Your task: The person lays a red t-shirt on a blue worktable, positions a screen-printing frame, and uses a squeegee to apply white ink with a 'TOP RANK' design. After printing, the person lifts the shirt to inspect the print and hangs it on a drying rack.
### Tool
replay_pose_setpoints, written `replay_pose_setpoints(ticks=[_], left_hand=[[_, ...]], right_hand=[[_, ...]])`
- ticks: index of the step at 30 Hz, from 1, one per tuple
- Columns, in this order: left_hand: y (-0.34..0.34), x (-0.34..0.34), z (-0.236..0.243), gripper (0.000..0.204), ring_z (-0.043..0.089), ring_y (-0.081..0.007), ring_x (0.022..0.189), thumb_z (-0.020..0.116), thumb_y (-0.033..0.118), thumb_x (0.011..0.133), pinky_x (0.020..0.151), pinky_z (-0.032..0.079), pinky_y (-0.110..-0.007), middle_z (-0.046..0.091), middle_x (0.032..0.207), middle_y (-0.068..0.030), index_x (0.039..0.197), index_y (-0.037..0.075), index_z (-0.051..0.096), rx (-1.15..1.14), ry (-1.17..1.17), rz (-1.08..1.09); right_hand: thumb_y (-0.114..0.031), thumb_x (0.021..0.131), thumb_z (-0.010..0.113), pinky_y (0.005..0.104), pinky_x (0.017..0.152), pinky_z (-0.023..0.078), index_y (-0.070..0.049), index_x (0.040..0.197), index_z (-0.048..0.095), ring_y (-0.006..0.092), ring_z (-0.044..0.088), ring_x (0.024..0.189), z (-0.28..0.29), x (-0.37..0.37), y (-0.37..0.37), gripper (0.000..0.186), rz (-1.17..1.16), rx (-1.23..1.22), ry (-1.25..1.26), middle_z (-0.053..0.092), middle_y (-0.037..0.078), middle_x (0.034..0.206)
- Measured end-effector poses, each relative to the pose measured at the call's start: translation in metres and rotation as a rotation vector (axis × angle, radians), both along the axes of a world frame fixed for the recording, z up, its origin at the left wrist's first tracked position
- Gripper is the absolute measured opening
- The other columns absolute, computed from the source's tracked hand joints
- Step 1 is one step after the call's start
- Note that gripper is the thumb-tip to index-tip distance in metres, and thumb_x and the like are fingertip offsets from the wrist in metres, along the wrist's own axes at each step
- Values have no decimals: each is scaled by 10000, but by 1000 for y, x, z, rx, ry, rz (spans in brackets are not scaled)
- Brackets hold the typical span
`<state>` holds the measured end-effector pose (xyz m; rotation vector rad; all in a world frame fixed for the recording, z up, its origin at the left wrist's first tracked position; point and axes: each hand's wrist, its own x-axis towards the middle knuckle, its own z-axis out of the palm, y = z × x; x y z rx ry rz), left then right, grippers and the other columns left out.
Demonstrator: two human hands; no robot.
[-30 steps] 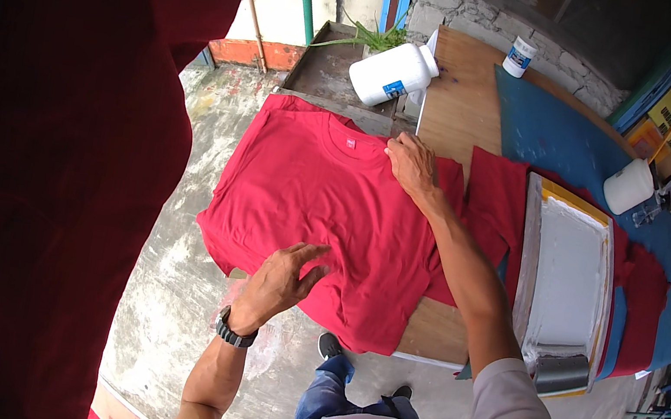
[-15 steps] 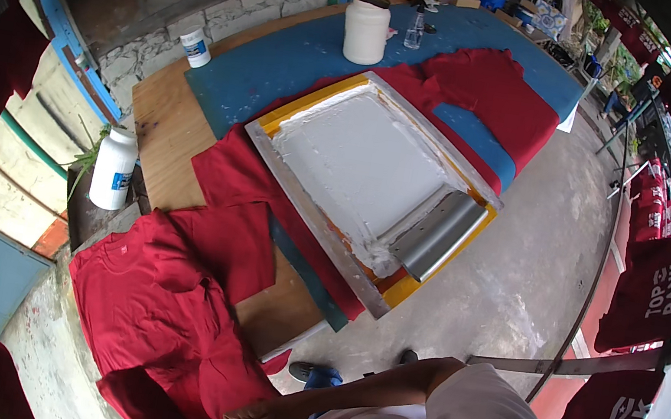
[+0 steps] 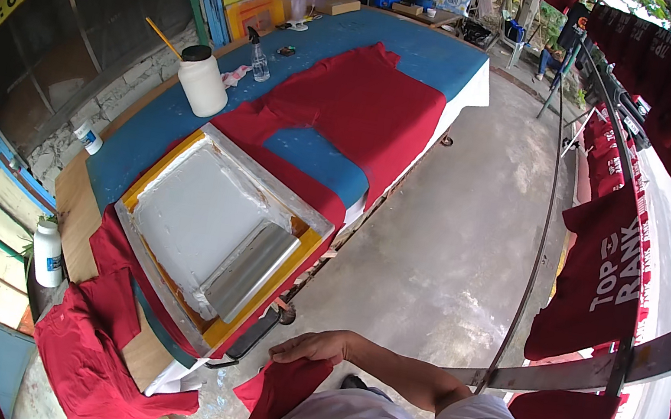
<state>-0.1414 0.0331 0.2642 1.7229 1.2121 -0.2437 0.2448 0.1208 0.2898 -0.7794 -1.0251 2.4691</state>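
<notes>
My right hand [image 3: 312, 347] is closed on the edge of a red T-shirt [image 3: 282, 390], which hangs in front of my body beside the table's near end. My left hand is out of sight below the picture. A screen-printing frame [image 3: 139, 238] lies to the left of my right hand, over red cloth on the table. White ink covers its mesh, and a wide metal squeegee [image 3: 254, 271] rests inside along its right side. Beyond the frame a red T-shirt [image 3: 368, 114] is spread on the blue tabletop. More red shirts [image 3: 90, 346] lie heaped at the near left.
On the table stand a white tub [image 3: 202, 87] with a stick in it, a spray bottle [image 3: 258, 57] and a small fan [image 3: 300, 2]. A white jar [image 3: 48, 253] is at the left. Printed red shirts [image 3: 592, 277] hang from a rail along the right.
My view has swung to the right. My right hand has come up from the heap of shirts at the lower middle, and a red T-shirt now hangs from it. My left hand has gone out of view.
</notes>
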Motion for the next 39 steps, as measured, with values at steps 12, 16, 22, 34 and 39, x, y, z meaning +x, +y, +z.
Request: replay_pose_setpoints(ticks=[12,16,22,34,39], left_hand=[[102,259,31,178,745,-277,712,578,128,1004,641,563,-402,701,760,-165,1094,-6,654,243,-295,13],[189,426,53,100,532,-123,615,587,73,1014,565,418,-336,584,701,-59,1029,-2,650,309,-628,116],[306,618,114,164,543,-160,700,669,101,1026,643,459,-350,595,845,-71,1153,24,600,350,-768,-238],[439,899,93,526,665,-244,1280,556,448,1149,1082,510,-385,717,1387,-129,1424,19,688,-339,-374,-736],[457,1010,116,482,713,-233,961,620,461,1115,927,542,-379,755,1008,-131,1266,25,759,-142,-575,-484]], right_hand=[[-223,1139,613,228,755,431,-80,997,586,39,524,818,24,379,10,204,-740,147,122,555,-63,904],[-189,1125,626,260,775,502,-52,1039,618,77,585,806,28,517,45,162,-1116,173,138,612,-31,913],[-155,1111,633,297,821,565,-49,1114,610,126,672,873,78,678,53,108,-1396,293,176,663,9,962],[-148,1061,705,225,719,445,-53,1054,590,61,535,758,104,909,152,149,-1427,454,22,536,-36,896],[-130,1092,661,230,731,508,-44,1090,563,70,614,774,136,1040,219,130,-1386,387,77,592,-20,910]])
